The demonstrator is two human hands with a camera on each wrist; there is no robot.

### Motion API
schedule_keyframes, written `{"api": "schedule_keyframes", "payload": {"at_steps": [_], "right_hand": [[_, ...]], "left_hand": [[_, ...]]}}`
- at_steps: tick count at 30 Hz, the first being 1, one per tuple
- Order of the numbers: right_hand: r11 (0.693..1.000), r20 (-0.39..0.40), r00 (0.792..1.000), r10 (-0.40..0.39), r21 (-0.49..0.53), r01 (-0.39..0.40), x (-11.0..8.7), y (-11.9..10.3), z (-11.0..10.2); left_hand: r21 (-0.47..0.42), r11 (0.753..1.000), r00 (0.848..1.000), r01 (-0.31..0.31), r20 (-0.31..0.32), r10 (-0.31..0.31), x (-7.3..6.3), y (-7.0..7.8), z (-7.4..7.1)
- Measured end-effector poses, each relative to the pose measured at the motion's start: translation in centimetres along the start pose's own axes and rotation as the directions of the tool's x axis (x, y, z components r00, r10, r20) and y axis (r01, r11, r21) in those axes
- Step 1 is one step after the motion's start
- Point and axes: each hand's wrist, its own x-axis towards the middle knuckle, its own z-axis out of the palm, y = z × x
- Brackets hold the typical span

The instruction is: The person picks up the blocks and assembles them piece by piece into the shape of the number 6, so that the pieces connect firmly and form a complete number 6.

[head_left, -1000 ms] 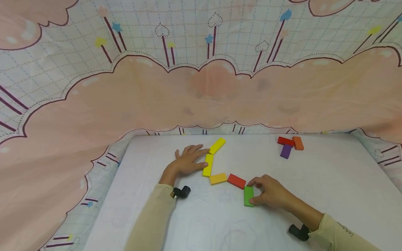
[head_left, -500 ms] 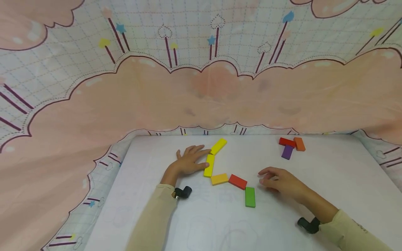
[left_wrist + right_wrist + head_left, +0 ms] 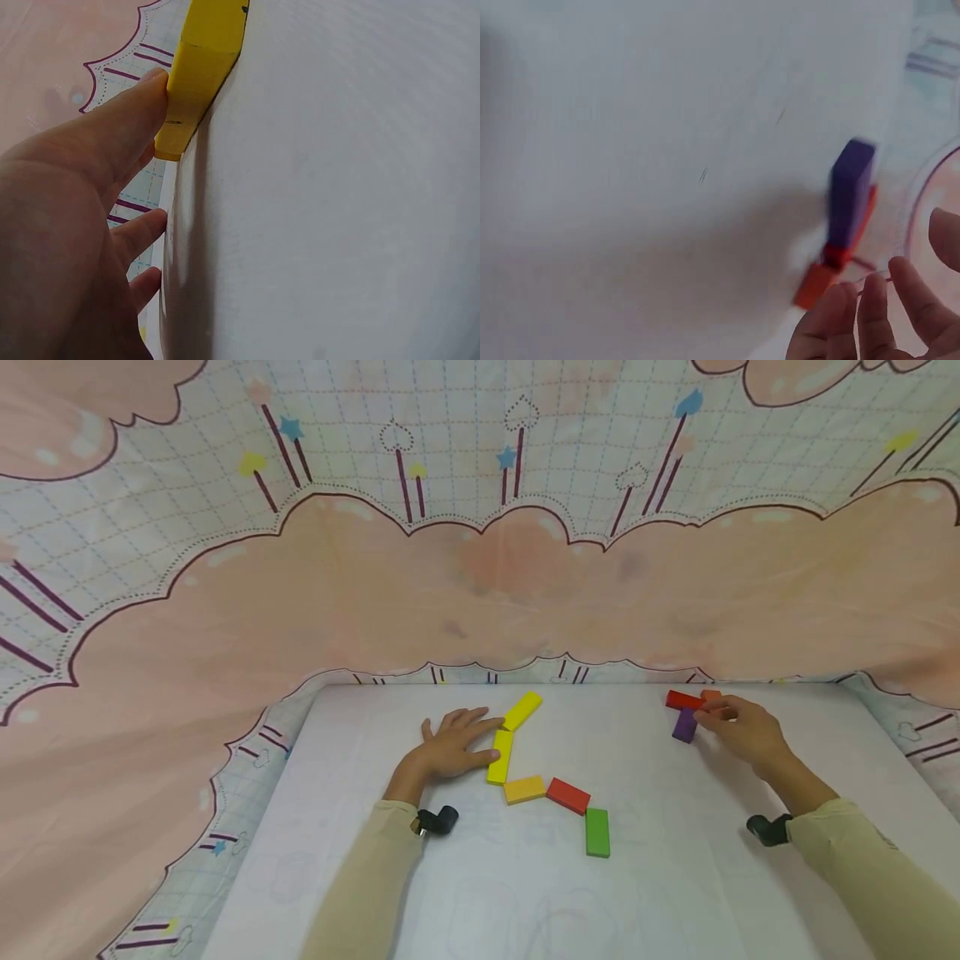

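My left hand [image 3: 453, 750] lies spread on the table, its thumb against the side of a yellow block [image 3: 196, 82] and its index fingertip by where that block meets a second yellow block [image 3: 522, 710]. A yellow-orange block [image 3: 524, 790], a red block [image 3: 568, 795] and a green block [image 3: 597, 832] continue the bent row, laid flat nearly end to end. At the far right my right hand [image 3: 746, 731] reaches over a small group, fingers loosely bent and thumb apart. Beside its fingertips are a purple block [image 3: 849, 191], another red block [image 3: 683, 700] and a partly hidden orange block [image 3: 814, 284].
The white tabletop [image 3: 480, 893] has its far edge just behind the small group. A printed cloth [image 3: 375, 585] hangs behind the table and down its left side. Each wrist carries a black camera.
My right hand has let go of the green block and moved up and right to the purple, red and orange group. The left hand stays in place.
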Motion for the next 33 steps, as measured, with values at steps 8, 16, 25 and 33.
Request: {"api": "schedule_keyframes", "payload": {"at_steps": [8, 16, 25, 33], "right_hand": [[0.997, -0.013, 1.000, 0.003, -0.075, -0.004, 2.8, 2.0, 0.2], [0.996, 0.038, 0.998, 0.046, -0.080, -0.043, 4.0, 2.8, -0.1], [0.988, 0.177, 0.977, 0.122, -0.116, -0.103, 4.8, 3.3, -0.6], [0.980, 0.260, 0.947, 0.191, 0.005, -0.200, 4.5, 2.4, -1.5]], "left_hand": [[0.003, 1.000, 1.000, -0.001, -0.003, 0.001, -0.1, 0.0, 0.0], [0.005, 1.000, 1.000, -0.005, -0.008, 0.005, -0.1, -0.1, 0.1], [0.001, 1.000, 1.000, -0.013, 0.003, 0.013, -0.1, -0.1, 0.0], [-0.001, 1.000, 1.000, -0.012, 0.004, 0.012, -0.2, -0.1, 0.0]]}}
